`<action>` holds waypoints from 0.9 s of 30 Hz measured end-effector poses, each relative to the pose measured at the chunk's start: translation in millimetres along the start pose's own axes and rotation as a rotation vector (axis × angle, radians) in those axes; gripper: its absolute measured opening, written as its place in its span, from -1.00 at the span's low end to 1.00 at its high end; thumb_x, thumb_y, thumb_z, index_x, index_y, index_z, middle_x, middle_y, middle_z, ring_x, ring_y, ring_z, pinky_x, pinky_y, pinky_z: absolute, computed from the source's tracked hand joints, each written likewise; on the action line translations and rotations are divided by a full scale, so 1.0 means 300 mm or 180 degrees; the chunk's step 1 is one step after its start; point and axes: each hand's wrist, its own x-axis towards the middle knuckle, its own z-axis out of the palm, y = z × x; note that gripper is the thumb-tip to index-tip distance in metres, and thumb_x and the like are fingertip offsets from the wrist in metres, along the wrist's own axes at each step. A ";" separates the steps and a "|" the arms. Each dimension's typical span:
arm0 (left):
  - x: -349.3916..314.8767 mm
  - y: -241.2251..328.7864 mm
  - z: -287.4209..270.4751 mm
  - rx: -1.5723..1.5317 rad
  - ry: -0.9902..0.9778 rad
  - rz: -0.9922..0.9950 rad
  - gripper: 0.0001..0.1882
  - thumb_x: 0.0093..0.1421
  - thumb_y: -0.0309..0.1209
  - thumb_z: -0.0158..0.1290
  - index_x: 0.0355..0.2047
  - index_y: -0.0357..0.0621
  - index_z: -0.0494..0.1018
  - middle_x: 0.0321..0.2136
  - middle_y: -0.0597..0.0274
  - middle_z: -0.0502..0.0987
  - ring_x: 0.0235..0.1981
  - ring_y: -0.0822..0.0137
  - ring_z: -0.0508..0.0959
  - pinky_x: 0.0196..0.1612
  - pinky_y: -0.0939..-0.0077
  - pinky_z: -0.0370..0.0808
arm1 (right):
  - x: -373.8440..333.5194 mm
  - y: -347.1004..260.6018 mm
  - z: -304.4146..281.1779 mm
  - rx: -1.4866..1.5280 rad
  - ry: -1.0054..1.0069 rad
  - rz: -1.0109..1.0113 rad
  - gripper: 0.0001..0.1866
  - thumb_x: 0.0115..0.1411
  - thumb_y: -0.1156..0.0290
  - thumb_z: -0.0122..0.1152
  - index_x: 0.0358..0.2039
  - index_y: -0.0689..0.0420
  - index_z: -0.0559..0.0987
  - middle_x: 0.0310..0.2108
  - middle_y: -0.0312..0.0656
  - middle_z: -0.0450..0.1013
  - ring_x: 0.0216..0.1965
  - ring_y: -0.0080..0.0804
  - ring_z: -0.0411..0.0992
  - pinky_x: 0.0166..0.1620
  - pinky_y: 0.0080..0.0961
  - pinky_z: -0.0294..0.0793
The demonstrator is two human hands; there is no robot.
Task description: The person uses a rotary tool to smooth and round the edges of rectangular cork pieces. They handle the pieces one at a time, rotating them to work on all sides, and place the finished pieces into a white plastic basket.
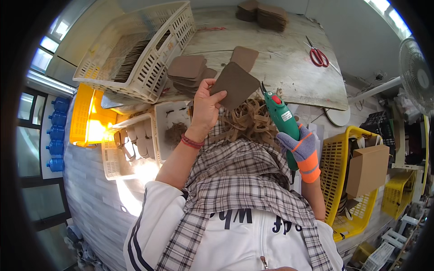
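A pale, worn tabletop [289, 58] filled the upper middle of the frame. Below it, a plaid apron [239, 189] covered the wearer's lap and part of a white top. A cream slotted crate [153, 72] stood at the upper left, tilted in view, with a row of thin brown pieces [132, 61] inside. At the right, a yellow crate [331, 176] held a cardboard box [366, 170], and a fan [416, 74] stood at the upper right edge.

Right of centre was a green cutter [284, 115] with a red button, the right hand [296, 147], gloved in grey and orange, closed around its handle. A tangle of brown strips [248, 119] lay at the centre, left of the cutter. Above it was a dark brown square [235, 86], pinched between the thumb and fingers of the bare left hand [207, 106]. Its right corner was at the cutter's tip; contact could not be told. A stack of brown squares [186, 67] sat just left of it. Red-handled scissors [319, 57] lay at the upper right of the tabletop. A red bracelet [192, 142] circled the left wrist.
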 end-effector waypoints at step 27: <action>0.331 0.397 -0.324 0.2614 0.0161 0.0055 -0.73 0.12 -0.57 0.03 -0.13 -0.22 0.41 -0.30 0.22 0.52 -0.24 0.35 0.51 -0.16 0.45 0.46 | 0.007 0.053 -0.045 -0.0069 0.0114 0.0049 -0.61 0.00 0.36 0.39 -0.23 0.30 0.48 -0.53 -0.28 0.49 -0.60 -0.67 0.41 -0.54 -0.73 0.39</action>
